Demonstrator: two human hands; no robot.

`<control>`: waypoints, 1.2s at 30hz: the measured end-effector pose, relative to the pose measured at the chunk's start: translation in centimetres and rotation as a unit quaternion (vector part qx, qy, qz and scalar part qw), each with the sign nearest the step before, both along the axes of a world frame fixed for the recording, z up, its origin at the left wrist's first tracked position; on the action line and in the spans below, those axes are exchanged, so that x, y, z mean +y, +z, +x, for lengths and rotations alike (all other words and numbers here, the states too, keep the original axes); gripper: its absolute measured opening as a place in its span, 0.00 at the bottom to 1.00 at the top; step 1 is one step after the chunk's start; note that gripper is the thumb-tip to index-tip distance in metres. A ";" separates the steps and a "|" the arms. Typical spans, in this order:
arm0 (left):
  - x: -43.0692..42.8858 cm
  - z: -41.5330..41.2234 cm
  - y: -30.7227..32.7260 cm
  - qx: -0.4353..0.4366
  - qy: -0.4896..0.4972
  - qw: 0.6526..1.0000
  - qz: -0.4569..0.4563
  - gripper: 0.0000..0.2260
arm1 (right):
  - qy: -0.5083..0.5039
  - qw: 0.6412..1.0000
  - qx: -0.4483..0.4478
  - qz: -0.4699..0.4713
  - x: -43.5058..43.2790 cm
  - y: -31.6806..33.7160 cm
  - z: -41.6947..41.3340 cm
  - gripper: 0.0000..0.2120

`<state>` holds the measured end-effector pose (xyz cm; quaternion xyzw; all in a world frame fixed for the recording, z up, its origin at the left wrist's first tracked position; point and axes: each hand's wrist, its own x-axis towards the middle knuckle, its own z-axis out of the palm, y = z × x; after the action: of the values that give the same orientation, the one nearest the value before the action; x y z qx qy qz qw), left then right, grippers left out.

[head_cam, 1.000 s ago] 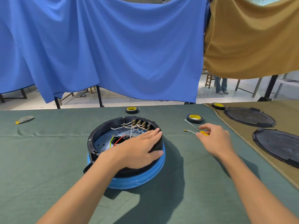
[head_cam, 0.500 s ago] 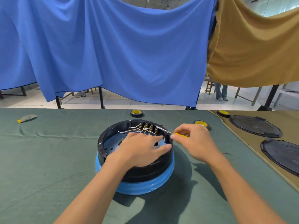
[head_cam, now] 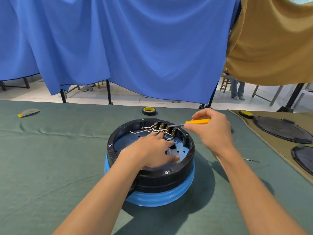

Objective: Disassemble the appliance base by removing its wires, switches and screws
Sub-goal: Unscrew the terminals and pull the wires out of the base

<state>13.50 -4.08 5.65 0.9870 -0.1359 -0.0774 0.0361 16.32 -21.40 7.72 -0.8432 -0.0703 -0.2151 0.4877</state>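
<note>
Head view.

1. The appliance base [head_cam: 150, 177] is a round black housing with a blue lower band. It stands open side up on the green table cloth [head_cam: 50, 167], and all positions below refer to it.
2. A row of brass-terminal switches [head_cam: 163, 128] is mounted on the far inner wall of the base. White wires [head_cam: 145, 130] run from the terminals across the blue inner plate.
3. A hex-head screw [head_cam: 166, 172] sits in the near rim of the base.
4. The left hand [head_cam: 152, 150] lies inside the base, palm down and fingers extended. The fingertips reach the wires just in front of the switch row, and the hand grips nothing.
5. The right hand [head_cam: 211, 131] is above the far right rim of the base. Its fingers are curled round the yellow handle of a screwdriver [head_cam: 197, 122]. The metal shaft points left, with its tip at the switch row.
6. A roll of black tape [head_cam: 149, 111] lies just beyond the base.
7. A short loose wire [head_cam: 250, 160] lies on the cloth to the right of the base.
8. Two black round covers [head_cam: 281, 129] lie farther right on a tan cloth.
</note>
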 end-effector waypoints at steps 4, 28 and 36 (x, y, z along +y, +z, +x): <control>0.2 0.0 -0.8 -0.016 -0.011 0.999 0.031 0.29 | 0.035 0.999 0.021 0.028 0.0 0.1 0.2 0.10; -0.6 -1.8 -0.4 -0.015 0.004 0.998 0.068 0.30 | 0.039 0.991 -0.006 -0.126 1.6 1.6 -1.4 0.02; -0.4 -1.8 -0.5 -0.019 0.004 0.998 0.067 0.31 | 0.086 0.989 0.116 -0.040 1.0 3.9 1.9 0.15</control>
<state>11.74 -4.46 5.10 0.9891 -0.1267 -0.0677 -0.0319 18.20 -20.40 11.57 -0.8723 -0.0941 -0.0700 0.4748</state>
